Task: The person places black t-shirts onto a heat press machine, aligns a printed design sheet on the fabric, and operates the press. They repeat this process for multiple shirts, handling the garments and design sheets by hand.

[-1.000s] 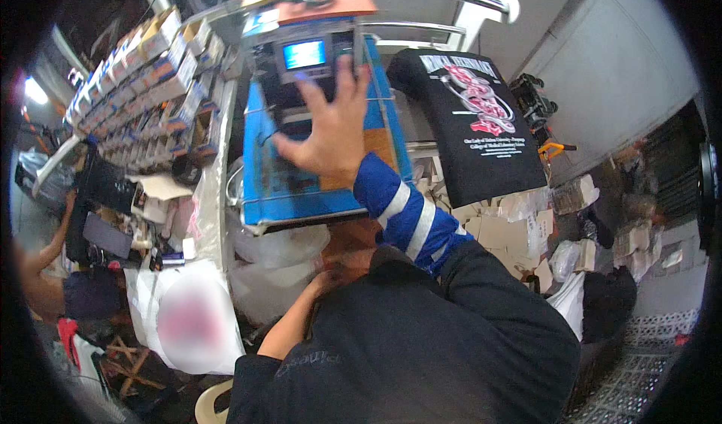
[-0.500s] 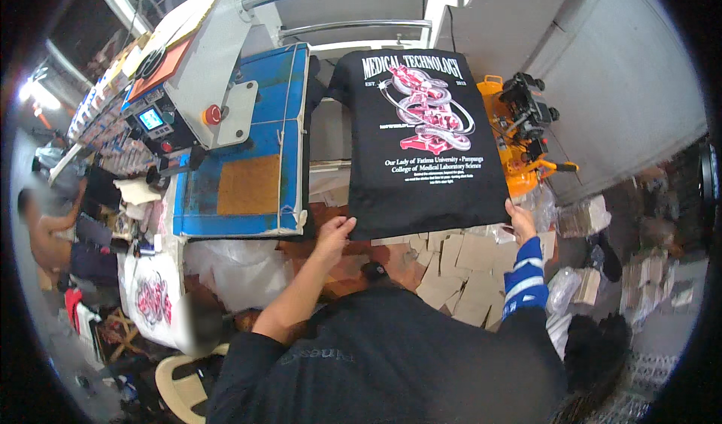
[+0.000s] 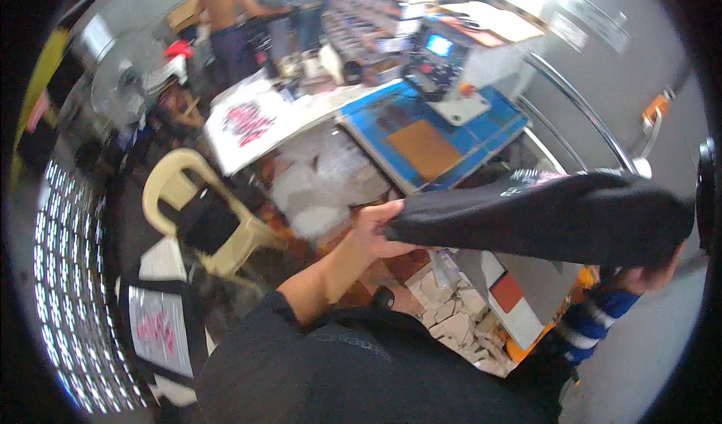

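Note:
A black T-shirt (image 3: 534,217) with a white and pink print hangs in the air, stretched between my two hands and lifted off its support. My left hand (image 3: 374,232) pinches its left end, thumb on top. At the other end my right hand (image 3: 653,277) grips the fabric from below; some of its fingers are hidden and blurred. Beneath the raised shirt shows a flat grey platen (image 3: 511,277) with a reddish square patch. Behind the shirt is a heat press (image 3: 451,71) with a lit screen and a blue bed (image 3: 361,119).
At left, a white table (image 3: 226,153) bears a sheet with a pink print. A beige plastic chair (image 3: 169,172) holds dark cloth. Another printed piece (image 3: 158,326) lies at lower left. Cardboard scraps (image 3: 451,315) cover the floor. A co-worker (image 3: 226,18) stands far back; a metal rail (image 3: 579,108) runs at right.
My view has swung left. The shirt, spread flat on the platen before, is now lifted off it and seen nearly edge-on, both hands still holding it.

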{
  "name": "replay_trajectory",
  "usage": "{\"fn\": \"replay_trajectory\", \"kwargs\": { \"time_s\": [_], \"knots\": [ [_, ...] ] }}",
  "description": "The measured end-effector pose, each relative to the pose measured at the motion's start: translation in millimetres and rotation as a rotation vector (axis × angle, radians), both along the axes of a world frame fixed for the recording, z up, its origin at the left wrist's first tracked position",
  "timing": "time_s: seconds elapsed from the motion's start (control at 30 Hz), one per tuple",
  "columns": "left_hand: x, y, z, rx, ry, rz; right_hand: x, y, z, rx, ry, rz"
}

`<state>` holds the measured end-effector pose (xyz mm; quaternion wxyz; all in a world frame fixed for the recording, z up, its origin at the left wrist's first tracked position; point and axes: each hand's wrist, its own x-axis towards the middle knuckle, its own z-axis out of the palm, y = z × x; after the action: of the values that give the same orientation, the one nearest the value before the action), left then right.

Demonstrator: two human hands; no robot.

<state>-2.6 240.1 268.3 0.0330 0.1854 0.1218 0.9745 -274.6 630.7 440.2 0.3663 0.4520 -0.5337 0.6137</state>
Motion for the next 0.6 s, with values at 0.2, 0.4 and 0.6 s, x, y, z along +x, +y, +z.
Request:
{"fn": "replay_trajectory", "kwargs": {
  "time_s": [0.2,0.4,0.6],
  "knots": [
    [305.1,0.3,10.3,-0.19,-0.521,1.311,98.3,-280.8,66.7,0.412,0.065,0.624],
    [598.9,199.1,146.1,0.025,-0.417,2.75,405.7,-442.9,98.6,0.704,0.099,1.532],
    [745.9,387.7,210.6,-0.158,-0.436,3.195,711.1,-459.6,8.5,1.242,-0.393,2.403]
  ]
}}
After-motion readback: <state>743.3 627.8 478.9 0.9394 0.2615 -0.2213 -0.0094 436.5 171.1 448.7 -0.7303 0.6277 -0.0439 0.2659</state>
